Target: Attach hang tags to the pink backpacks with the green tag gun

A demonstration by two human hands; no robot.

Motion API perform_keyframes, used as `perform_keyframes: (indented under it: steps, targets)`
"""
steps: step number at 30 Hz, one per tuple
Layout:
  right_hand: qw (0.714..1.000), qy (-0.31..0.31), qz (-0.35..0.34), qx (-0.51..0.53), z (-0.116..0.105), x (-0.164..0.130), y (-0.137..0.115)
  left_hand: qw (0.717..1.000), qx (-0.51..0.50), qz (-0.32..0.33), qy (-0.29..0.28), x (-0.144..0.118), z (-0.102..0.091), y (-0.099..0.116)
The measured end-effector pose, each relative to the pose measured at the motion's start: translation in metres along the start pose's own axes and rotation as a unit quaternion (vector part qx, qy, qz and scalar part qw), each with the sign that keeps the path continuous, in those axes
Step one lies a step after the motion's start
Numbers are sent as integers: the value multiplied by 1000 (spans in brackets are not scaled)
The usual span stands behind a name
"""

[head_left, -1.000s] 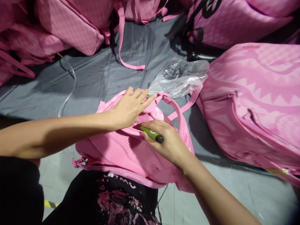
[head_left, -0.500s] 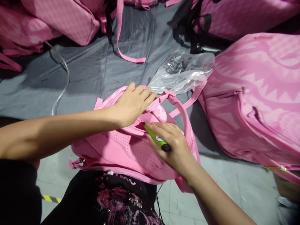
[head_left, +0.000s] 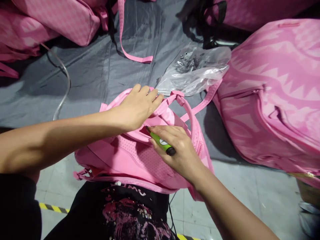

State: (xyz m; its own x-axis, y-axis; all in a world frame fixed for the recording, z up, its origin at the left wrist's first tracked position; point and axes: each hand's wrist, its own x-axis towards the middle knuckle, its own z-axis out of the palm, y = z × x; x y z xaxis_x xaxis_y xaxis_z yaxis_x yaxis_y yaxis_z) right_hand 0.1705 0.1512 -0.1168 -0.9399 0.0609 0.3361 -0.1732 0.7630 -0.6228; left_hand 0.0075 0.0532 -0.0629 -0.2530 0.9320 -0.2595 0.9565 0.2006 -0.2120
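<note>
A pink backpack (head_left: 130, 158) lies back-side up across my lap, its perforated panel facing me. My left hand (head_left: 136, 106) presses flat on the bag's top near the carry handle (head_left: 178, 96), fingers together and curled over the edge. My right hand (head_left: 175, 150) grips a green pen-like tool (head_left: 160, 142) with a black end, its tip against the seam just below my left hand.
A clear plastic bag (head_left: 195, 70) with small dark parts lies on the grey sheet (head_left: 100, 73) beyond the backpack. A large pink bag (head_left: 272, 90) fills the right side, more pink bags (head_left: 57, 20) pile at the back left. A clear tube (head_left: 63, 83) curves at left.
My head has tilted down a little, so everything sits higher in view. The right hand shifted the green tool slightly along the seam; the left hand stays pressed on the bag.
</note>
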Motion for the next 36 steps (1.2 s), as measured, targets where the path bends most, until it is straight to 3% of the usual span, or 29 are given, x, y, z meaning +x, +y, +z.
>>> perform_keyframes:
  steps: [8, 24, 36]
  targets:
    - [997, 75, 22, -22, 16, 0, -5, 1000, -24, 8, 3, 0, 1, -5]
    - [987, 116, 100, -47, 29, 1, -27, 999, -8, 10, 50, -2, 8, -4]
    - [972, 171, 150, -55, 40, 0, -31, 998, -36, 6, 50, -2, 9, -4]
